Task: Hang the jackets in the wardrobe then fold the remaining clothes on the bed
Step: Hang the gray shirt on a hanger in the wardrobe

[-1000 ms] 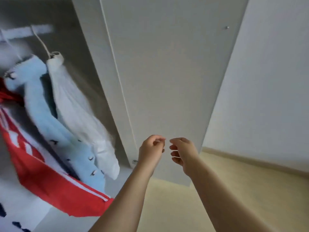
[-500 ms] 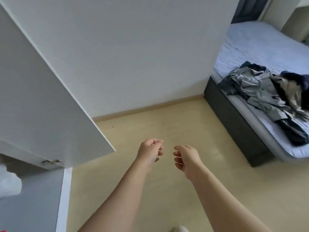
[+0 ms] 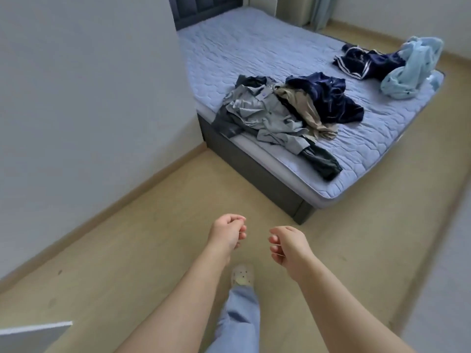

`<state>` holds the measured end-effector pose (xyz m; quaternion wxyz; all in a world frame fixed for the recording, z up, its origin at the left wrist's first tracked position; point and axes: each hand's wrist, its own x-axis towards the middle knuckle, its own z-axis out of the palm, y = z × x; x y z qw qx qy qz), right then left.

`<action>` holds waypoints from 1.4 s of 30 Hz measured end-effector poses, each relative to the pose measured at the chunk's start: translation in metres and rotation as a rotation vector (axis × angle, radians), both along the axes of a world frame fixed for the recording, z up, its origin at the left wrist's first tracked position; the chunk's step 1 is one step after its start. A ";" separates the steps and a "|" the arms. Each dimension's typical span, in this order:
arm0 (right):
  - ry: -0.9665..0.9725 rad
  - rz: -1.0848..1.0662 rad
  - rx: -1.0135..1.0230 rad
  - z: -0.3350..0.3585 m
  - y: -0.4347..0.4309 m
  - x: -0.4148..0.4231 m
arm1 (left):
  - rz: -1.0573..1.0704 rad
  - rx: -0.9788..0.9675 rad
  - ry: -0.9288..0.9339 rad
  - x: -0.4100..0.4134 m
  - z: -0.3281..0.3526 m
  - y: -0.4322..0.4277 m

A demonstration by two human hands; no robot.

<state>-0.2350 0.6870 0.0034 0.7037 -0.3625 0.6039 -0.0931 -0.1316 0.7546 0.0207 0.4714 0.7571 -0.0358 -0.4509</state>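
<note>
Left hand [image 3: 226, 234]: lower middle of the frame, held out over the floor [image 3: 153, 225]; its fingers [image 3: 240, 227] are loosely curled and empty.
Right hand [image 3: 288, 247]: just beside the left but not touching it, also loosely curled and empty.
Why held so: probably kept free and forward for the next pick-up; a shoe [image 3: 242, 276] shows between the forearms, pointing toward the bed.
Near heap [image 3: 260, 110]: centre of the frame, on the bed [image 3: 254, 47] at its near corner. Grey, tan and navy pieces overlap, unsorted, and a dark sleeve or leg trails to the mattress edge.
Far heap [image 3: 369, 63]: upper right, a striped navy garment touching a light blue garment [image 3: 410, 70].
Wardrobe: only a pale panel corner [image 3: 33, 335] at lower left, likely its door.
Step in hand: seemingly approaching the bed; whether jackets lie in the heaps cannot be told.
</note>
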 end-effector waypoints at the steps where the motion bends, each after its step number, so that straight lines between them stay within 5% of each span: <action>1: 0.003 -0.017 -0.003 -0.003 -0.019 0.001 | -0.027 0.003 0.006 0.002 -0.003 -0.020; 14: 0.046 -0.233 0.058 -0.022 -0.313 -0.002 | -0.306 0.100 -0.015 0.037 -0.009 -0.346; 25: 0.110 -0.004 0.048 -0.041 -0.565 -0.012 | -0.066 0.215 0.087 0.009 -0.050 -0.557; 34: 0.182 0.089 0.126 -0.063 -0.647 0.035 | -0.024 0.267 0.117 0.064 -0.067 -0.640; 42: 0.266 0.098 0.180 -0.148 -0.657 0.138 | -0.077 0.372 0.038 0.180 -0.164 -0.667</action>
